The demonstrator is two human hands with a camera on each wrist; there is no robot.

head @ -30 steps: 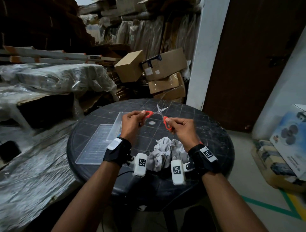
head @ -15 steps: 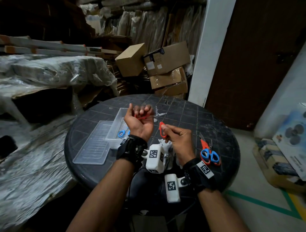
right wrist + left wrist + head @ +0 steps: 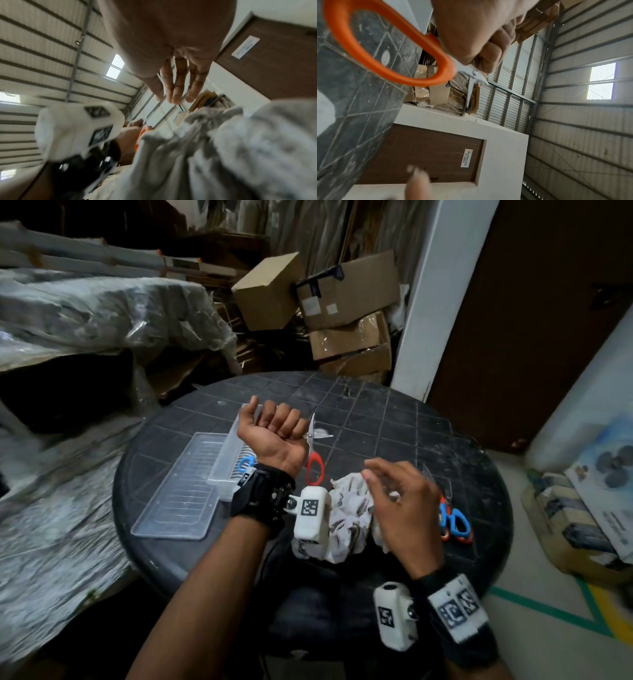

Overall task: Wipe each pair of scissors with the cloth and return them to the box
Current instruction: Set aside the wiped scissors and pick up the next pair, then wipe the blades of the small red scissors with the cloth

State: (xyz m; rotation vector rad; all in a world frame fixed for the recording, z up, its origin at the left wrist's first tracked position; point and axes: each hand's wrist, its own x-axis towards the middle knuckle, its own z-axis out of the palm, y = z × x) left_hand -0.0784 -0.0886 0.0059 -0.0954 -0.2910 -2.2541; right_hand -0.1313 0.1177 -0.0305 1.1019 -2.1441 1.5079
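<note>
Table: a round dark plastic table (image 3: 394, 419) with a grid-patterned top carries everything below.
Lid: a clear rectangular plastic lid (image 3: 178, 501) lies flat on the left part of the table, just beside the box.
Box: a clear rectangular plastic box (image 3: 226, 467) stands right of the lid; a blue scissor handle (image 3: 246, 463) shows inside it, partly hidden by the left wrist.
Cloth: a crumpled white cloth with dark print (image 3: 349, 518) lies near the table's front edge, under the right hand.
Left hand: the left hand (image 3: 274, 440), palm up above the box's right edge, has its fingers curled round one handle of the orange-handled scissors.
Right hand: the right hand (image 3: 400, 508) hovers over the cloth with fingers spread and straight, holding nothing; it is blurred.
Orange-handled scissors: the orange-handled scissors (image 3: 314, 457) hang with blades splayed apart, the free loop pointing down toward the cloth.
Second pair: scissors with blue and orange handles (image 3: 455, 522) lie on the table right of the cloth.
</note>
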